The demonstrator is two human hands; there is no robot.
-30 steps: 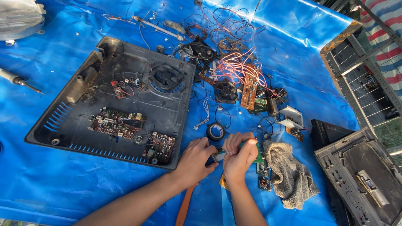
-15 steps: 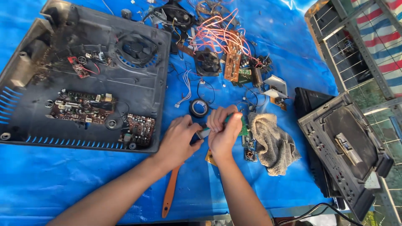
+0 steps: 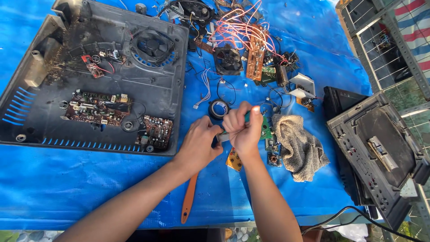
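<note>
Held item: green circuit board (image 3: 265,127), gripped between both hands above the blue counter (image 3: 67,188), mostly hidden by fingers.
Left hand (image 3: 199,143): curled shut on board's near end.
Right hand (image 3: 242,127): fist closed over board's top.
Axis: cannot tell; too covered.
Progress: open black casing (image 3: 170,89) gutted in part, boards inside remaining; loose fan (image 3: 228,60), wires (image 3: 237,29) already out.
Near: tape roll (image 3: 218,109), grey rag (image 3: 300,148), orange handle (image 3: 189,197).

My blue tarp (image 3: 67,188) carries a black open casing (image 3: 174,58), a grey rag (image 3: 300,148), an orange handle (image 3: 189,199), a tape roll (image 3: 218,109) and tangled boards with wires (image 3: 251,40).
</note>
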